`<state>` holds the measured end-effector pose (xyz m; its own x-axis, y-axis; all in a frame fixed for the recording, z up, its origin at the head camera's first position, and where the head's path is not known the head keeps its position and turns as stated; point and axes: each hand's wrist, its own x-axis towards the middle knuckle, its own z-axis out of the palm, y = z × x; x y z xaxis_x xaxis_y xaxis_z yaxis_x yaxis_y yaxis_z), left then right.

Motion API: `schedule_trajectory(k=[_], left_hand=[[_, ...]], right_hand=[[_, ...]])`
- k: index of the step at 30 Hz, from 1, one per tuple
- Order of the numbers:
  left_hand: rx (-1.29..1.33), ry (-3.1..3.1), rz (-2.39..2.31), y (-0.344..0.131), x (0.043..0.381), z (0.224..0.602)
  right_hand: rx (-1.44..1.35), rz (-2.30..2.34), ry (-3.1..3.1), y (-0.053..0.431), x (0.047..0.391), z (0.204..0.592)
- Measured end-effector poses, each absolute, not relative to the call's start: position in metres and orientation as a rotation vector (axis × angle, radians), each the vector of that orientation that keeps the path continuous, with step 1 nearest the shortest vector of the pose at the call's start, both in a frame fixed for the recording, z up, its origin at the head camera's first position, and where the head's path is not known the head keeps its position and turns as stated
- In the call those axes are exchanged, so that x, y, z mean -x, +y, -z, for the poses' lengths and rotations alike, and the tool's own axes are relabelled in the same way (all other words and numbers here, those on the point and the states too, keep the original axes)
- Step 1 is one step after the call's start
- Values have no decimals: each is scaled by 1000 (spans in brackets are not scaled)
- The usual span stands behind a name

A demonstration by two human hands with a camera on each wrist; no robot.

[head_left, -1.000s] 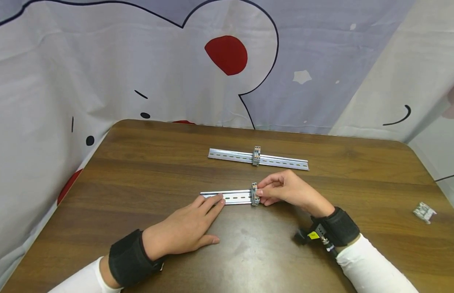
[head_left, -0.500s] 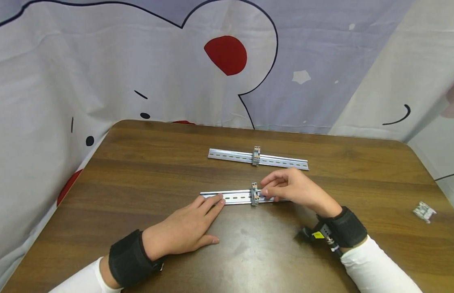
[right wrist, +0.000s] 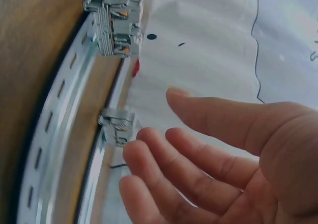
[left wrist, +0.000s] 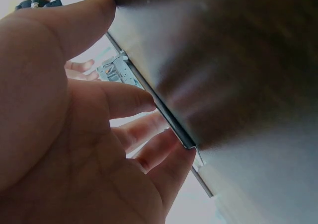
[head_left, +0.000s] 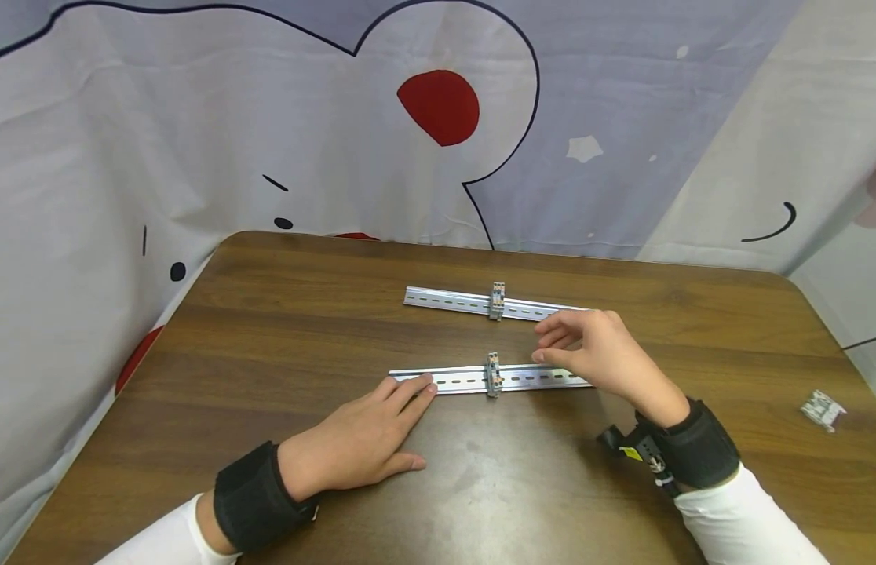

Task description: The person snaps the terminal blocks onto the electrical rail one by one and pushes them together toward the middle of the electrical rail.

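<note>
A slotted metal DIN rail (head_left: 462, 381) lies across the table in front of me, with a grey terminal block (head_left: 494, 375) seated upright near its middle. My left hand (head_left: 360, 435) rests with extended fingers on the rail's left end; the left wrist view has its fingertips along the rail's edge. Over the rail's right part hovers my right hand (head_left: 600, 353), fingers loosely bent and holding nothing. In the right wrist view a gap shows between thumb (right wrist: 208, 115) and fingers, and the terminal block (right wrist: 117, 25) stands apart from them.
Behind lies a second DIN rail (head_left: 445, 300) bearing its own terminal block (head_left: 498, 301); my right hand overlaps its right end in the head view. A small pale grey part (head_left: 823, 410) sits at the table's right side. A printed curtain (head_left: 325, 133) hangs along the back edge.
My right hand has let go of the terminal block and moved right and up from it, uncovering more of the front rail. The left hand and both rails stay put.
</note>
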<state>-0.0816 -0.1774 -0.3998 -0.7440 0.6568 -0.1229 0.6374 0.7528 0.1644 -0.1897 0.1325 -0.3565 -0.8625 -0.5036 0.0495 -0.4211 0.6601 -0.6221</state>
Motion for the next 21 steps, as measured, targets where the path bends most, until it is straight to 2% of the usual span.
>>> schedule_trajectory(k=[21], left_hand=[[-1032, 2770, -184, -177, 81, 399]], right_hand=[[722, 765, 3128, 160, 176, 314]])
